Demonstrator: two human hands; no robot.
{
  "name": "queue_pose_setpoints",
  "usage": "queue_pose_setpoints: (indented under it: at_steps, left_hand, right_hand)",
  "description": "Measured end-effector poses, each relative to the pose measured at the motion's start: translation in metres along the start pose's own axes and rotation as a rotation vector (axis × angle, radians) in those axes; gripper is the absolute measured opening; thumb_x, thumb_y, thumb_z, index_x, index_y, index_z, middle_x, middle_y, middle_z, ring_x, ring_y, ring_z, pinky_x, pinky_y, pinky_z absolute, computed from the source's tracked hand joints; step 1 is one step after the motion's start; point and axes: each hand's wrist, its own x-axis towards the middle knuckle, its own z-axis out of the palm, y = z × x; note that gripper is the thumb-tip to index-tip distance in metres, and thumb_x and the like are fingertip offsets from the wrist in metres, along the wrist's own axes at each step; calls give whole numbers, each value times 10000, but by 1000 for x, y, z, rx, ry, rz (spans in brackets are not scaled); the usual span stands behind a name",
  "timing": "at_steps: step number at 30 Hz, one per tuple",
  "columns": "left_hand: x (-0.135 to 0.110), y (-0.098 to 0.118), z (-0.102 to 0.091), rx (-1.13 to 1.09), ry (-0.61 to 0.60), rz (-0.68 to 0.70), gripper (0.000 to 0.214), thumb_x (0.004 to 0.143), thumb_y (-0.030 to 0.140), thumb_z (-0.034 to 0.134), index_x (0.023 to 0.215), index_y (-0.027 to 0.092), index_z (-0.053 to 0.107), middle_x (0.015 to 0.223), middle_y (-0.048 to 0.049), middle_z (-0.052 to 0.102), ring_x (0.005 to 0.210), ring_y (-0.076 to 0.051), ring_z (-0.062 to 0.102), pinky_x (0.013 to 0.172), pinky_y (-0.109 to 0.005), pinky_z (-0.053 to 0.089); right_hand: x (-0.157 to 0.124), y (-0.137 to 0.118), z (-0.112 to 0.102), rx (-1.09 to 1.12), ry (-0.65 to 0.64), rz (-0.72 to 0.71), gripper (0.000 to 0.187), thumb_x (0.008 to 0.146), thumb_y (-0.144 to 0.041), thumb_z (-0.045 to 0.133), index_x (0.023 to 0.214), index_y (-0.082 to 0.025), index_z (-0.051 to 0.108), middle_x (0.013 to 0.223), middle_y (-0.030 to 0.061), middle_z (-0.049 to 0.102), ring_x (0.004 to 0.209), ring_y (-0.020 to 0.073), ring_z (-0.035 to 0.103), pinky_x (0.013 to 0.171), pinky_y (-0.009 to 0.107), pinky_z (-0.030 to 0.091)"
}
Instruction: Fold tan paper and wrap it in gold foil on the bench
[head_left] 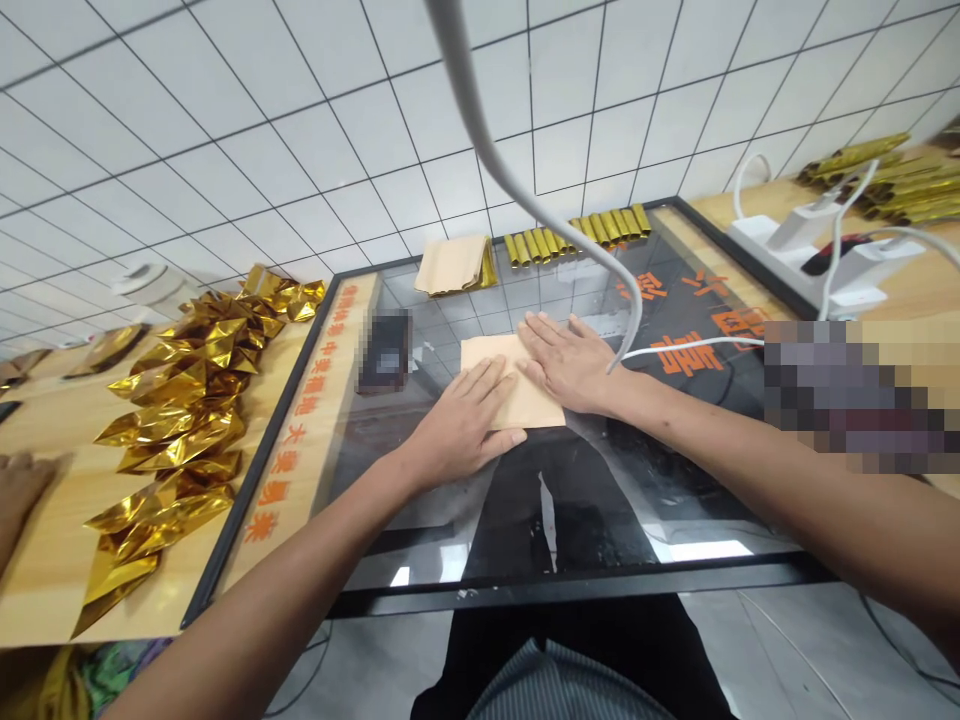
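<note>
A tan paper sheet (501, 362) lies flat on the glass table top (600, 480). My left hand (461, 425) rests palm down on its near left part, fingers stretched out and together. My right hand (566, 362) lies flat on the sheet's right side, fingers spread toward the left. Neither hand grips anything.
A stack of tan sheets (454, 265) and a row of gold rolls (577, 235) sit at the table's far edge. A pile of folded gold foil pieces (187, 400) covers the wooden board on the left. Another person's hand (22, 485) shows at far left. A power strip (817, 250) with cables stands right.
</note>
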Motion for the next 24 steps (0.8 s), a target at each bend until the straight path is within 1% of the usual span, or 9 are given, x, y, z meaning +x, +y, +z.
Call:
queue_pose_setpoints:
  at_steps: [3, 6, 8, 10, 11, 13, 16, 20, 24]
  left_hand:
    - [1, 6, -2, 13, -9, -35, 844, 1122, 710, 345, 1715, 111, 325, 1822, -238, 225, 1724, -361, 147, 1377, -602, 230]
    - [2, 11, -4, 18, -20, -66, 818, 1125, 692, 358, 1707, 117, 349, 1826, -233, 215, 1726, -352, 153, 1381, -583, 228]
    - [2, 14, -4, 16, -12, -79, 806, 1123, 685, 377, 1708, 132, 353, 1826, -222, 228, 1723, -352, 171, 1382, -579, 228]
    - [2, 16, -1, 10, 5, -89, 792, 1122, 678, 391, 1710, 149, 359, 1819, -205, 272, 1716, -359, 200, 1380, -584, 233]
    - [3, 17, 0, 8, 14, -88, 779, 1123, 664, 402, 1708, 151, 366, 1808, -201, 304, 1710, -366, 220, 1379, -591, 236]
    - [4, 19, 3, 7, 39, -91, 742, 1126, 599, 431, 1706, 141, 372, 1780, -206, 363, 1693, -385, 258, 1372, -612, 245]
    - [5, 23, 5, 11, 76, -111, 728, 1116, 514, 458, 1709, 105, 355, 1769, -221, 374, 1682, -404, 268, 1366, -625, 258]
    - [5, 28, 3, 31, 92, -133, 776, 1124, 633, 399, 1677, 88, 399, 1759, -222, 393, 1685, -387, 273, 1369, -576, 275]
    - [3, 32, 1, 72, 77, -163, 800, 1127, 680, 344, 1650, 79, 427, 1734, -244, 426, 1667, -387, 323, 1359, -571, 285]
  right_hand:
    - [0, 10, -4, -7, 15, 44, 751, 1121, -527, 259, 1720, -88, 371, 1814, 194, 288, 1689, 362, 265, 1350, 665, 205]
    - [-1, 15, -12, 9, 96, 99, 729, 1122, -479, 294, 1716, -61, 358, 1808, 220, 287, 1680, 381, 283, 1337, 680, 222]
    - [-5, 7, -19, 60, 183, 83, 722, 1128, -458, 296, 1728, -58, 325, 1816, 221, 269, 1691, 370, 253, 1349, 647, 223]
    - [-12, -14, -25, 156, 233, -12, 736, 1141, -484, 277, 1747, -67, 284, 1828, 208, 244, 1711, 335, 190, 1367, 586, 226]
    - [-17, -28, -28, 219, 203, -87, 744, 1149, -506, 256, 1758, -80, 259, 1833, 194, 238, 1715, 308, 176, 1371, 557, 241]
    - [-27, -54, -30, 336, 77, -198, 765, 1154, -565, 233, 1763, -102, 261, 1828, 180, 262, 1703, 271, 227, 1366, 508, 287]
    - [-31, -74, -28, 379, -42, -232, 812, 1147, -606, 239, 1741, -56, 312, 1817, 197, 275, 1699, 282, 240, 1389, 483, 241]
    - [-18, -55, -19, 308, -95, -169, 799, 1153, -564, 211, 1735, -25, 306, 1825, 198, 226, 1708, 278, 200, 1401, 505, 174]
    - [-1, -28, -10, 232, -47, -172, 768, 1150, -571, 196, 1747, -104, 320, 1828, 163, 243, 1705, 264, 211, 1397, 524, 168]
